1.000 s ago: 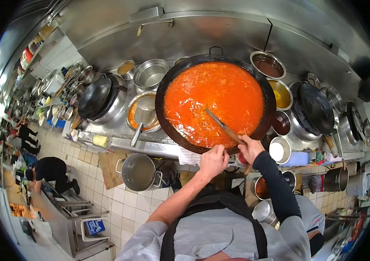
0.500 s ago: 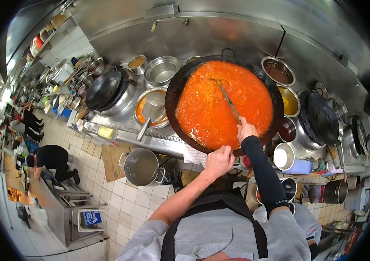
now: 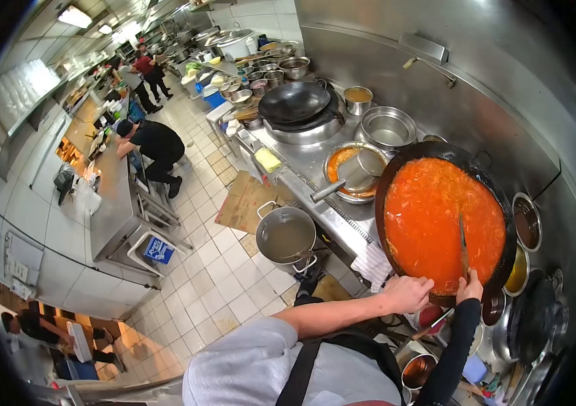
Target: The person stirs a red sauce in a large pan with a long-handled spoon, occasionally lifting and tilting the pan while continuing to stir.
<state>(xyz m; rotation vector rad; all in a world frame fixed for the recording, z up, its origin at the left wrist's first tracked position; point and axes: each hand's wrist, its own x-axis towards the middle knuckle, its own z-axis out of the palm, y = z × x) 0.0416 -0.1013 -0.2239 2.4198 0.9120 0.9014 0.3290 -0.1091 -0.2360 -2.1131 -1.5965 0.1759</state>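
A big black wok [image 3: 384, 203] is filled with orange-red sauce [image 3: 430, 210] that has small pale bits in it. My left hand [image 3: 408, 294] is closed at the wok's near rim, where its handle would sit; the handle itself is hidden by the fingers. My right hand [image 3: 469, 287], below a black sleeve, grips the handle of a long stirring ladle or spatula [image 3: 464, 240]. The tool's far end dips into the sauce, so its shape is hidden. A white striped cloth [image 3: 372, 265] hangs on the counter edge beside my left hand.
Left of the wok are a strainer [image 3: 361, 169] over a pot of orange liquid, a metal bowl [image 3: 388, 128] and another wok [image 3: 295, 101]. A large pot [image 3: 286, 233] stands low beside the counter. A person in black [image 3: 156, 145] bends over a side table; others are farther off.
The view has swung left, so the wok appears farther right. My right hand and the tool have come back towards the near rim. My left hand stays at the rim.
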